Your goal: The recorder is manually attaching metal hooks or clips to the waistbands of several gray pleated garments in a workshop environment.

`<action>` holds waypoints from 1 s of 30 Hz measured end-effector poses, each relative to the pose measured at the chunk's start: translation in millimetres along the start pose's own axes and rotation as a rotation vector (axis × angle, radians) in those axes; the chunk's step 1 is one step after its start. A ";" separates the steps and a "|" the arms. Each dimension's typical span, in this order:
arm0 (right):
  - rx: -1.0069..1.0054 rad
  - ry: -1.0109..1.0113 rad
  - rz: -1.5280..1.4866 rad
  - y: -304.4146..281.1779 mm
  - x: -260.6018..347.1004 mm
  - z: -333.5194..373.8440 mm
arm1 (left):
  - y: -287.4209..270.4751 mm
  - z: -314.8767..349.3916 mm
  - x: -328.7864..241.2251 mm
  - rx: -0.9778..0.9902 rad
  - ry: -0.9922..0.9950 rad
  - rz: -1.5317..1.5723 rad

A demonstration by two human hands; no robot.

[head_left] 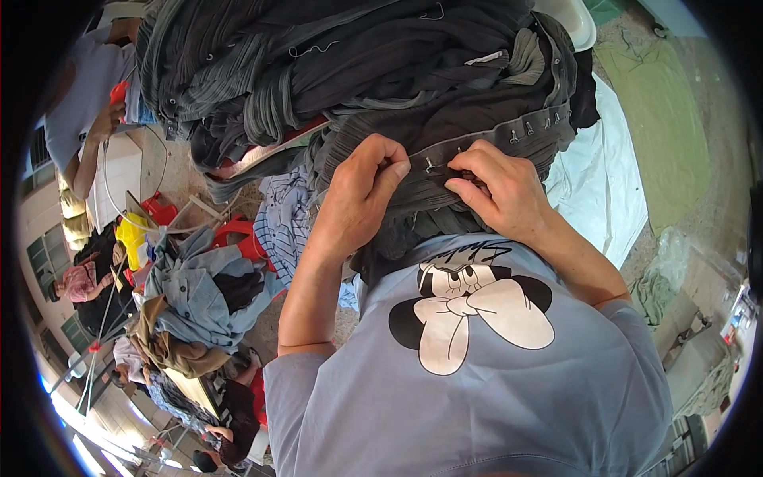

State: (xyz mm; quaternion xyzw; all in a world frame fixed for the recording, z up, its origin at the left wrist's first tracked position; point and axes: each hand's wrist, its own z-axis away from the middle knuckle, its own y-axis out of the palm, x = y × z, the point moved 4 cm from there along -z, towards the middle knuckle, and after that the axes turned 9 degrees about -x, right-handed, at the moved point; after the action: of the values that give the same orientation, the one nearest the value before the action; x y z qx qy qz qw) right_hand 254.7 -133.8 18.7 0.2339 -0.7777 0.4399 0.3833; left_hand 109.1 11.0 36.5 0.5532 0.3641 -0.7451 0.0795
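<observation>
A dark grey ribbed garment (433, 187) lies across the pile in front of me. Along its band runs a row of small silvery metal fasteners (515, 137), too small to tell hooks from pins. At the left of one of them, my left hand (362, 187) is closed, thumb and index finger pinched together; what is between them is hidden. My right hand (501, 191) is curled over the band on the other side, its fingers and thumb around a fold of the dark cloth. Both wrists rest close to my body.
More dark ribbed garments (318, 71) are heaped beyond my hands, with loose thread on top. White sheeting (600, 183) and green cloth (660, 119) lie on the right. Denim garments (191, 290), striped cloth (282, 215) and red stools (238, 236) stand left. Several people sit nearby; one person (83, 103) works far left.
</observation>
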 end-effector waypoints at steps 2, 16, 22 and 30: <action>-0.033 -0.020 0.078 1.4 4.0 -1.3 | 0.1 -1.5 5.7 0.015 -0.014 0.023; 0.074 -0.131 0.255 22.3 25.3 -30.4 | -7.4 -13.1 22.4 0.137 -0.180 0.501; 0.080 -0.114 0.213 21.2 22.2 -30.7 | -8.7 -14.6 28.2 0.128 -0.199 0.539; -0.087 0.265 -0.172 -21.2 -10.7 -15.2 | -4.9 -18.1 7.8 -0.108 0.087 0.039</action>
State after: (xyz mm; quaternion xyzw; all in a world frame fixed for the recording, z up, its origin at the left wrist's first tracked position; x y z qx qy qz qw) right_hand 281.9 -131.1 25.7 0.2229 -0.7157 0.3985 0.5284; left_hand 117.5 28.1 29.7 0.5872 0.3958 -0.6978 0.1078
